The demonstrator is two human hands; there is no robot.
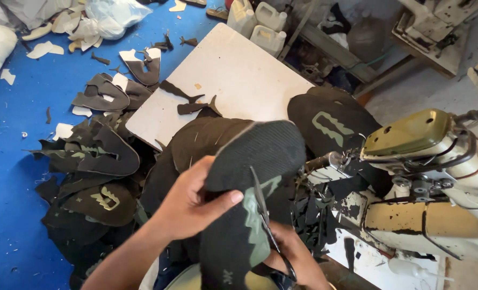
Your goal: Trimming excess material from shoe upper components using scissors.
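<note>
Blue floor (13, 177) fills the left of the view, strewn with white scraps and dark cut shoe pieces. Beside it stands a white board (233, 75) serving as a bench, with a few black offcuts lying on it. At the right sits a worn cream and olive sewing machine (427, 177), its paint chipped. White plastic jugs (260, 21) stand at the top, beyond the board. A heap of black fabric shoe uppers (96, 161) lies between the floor and the bench.

Held up in the centre foreground is a black knitted shoe upper (255, 161), ribbed in texture, with a pale green shaped overlay running along its lower right part. The left hand (190, 204) comes up from the lower left, fingers wrapped behind the fabric and thumb pressed on its front, clamped on the upper. The right hand (292, 258) is low, mostly hidden behind the piece, closed around the handles of dark scissors (263, 209), whose blades lie against the green overlay, pointing upward.
</note>
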